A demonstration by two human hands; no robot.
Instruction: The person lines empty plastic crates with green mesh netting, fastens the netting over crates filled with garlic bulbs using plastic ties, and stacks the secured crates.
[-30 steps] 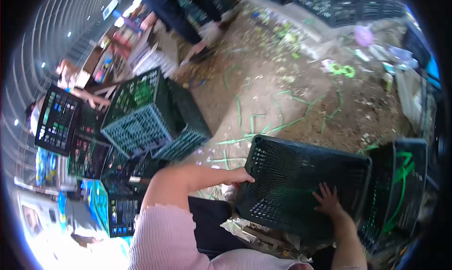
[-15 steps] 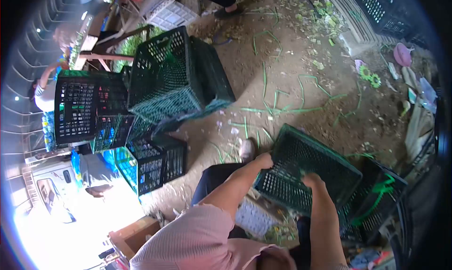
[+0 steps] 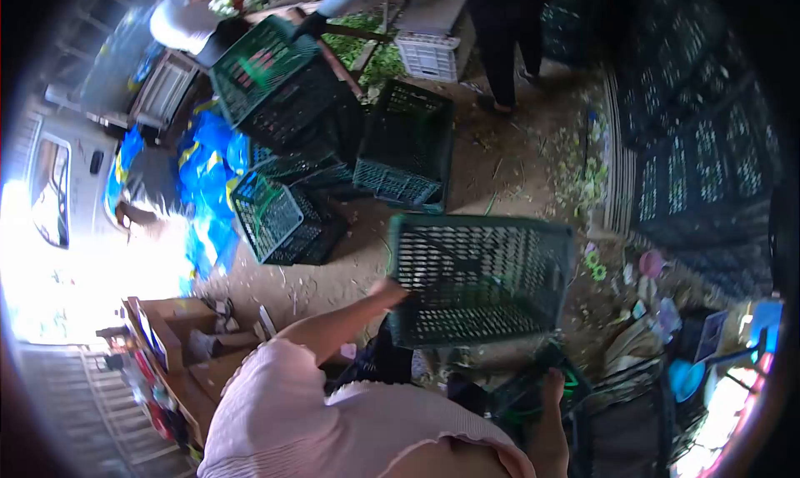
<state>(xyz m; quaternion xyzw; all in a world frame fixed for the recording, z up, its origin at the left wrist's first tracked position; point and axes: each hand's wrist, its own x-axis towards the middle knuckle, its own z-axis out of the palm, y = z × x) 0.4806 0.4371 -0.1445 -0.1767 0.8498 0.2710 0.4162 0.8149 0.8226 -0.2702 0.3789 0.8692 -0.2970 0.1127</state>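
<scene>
A dark green latticed plastic crate is held up near the centre of the frame, its near left edge gripped by the closed fingers of the left hand. From that hand, the crate's body extends to the right and towards the top of the frame. The right hand is placed below the crate's lower right part, apart from it, over a dark lower crate with bright green markings; whether that hand is open or closed around anything cannot be told. Above the held crate, another dark green crate is seen on the brown dirt floor. To its left, a pile of dark crates is topped by a tilted green crate, touched at its upper right by a co-worker's dark-gloved hand. A white plastic crate is seen at upper centre, beside a person in dark trousers. Blue and yellow plastic sheeting is spread at left, brown cardboard boxes are seen at lower left, and tall stacks of dark crates are ranged along the right side.
</scene>
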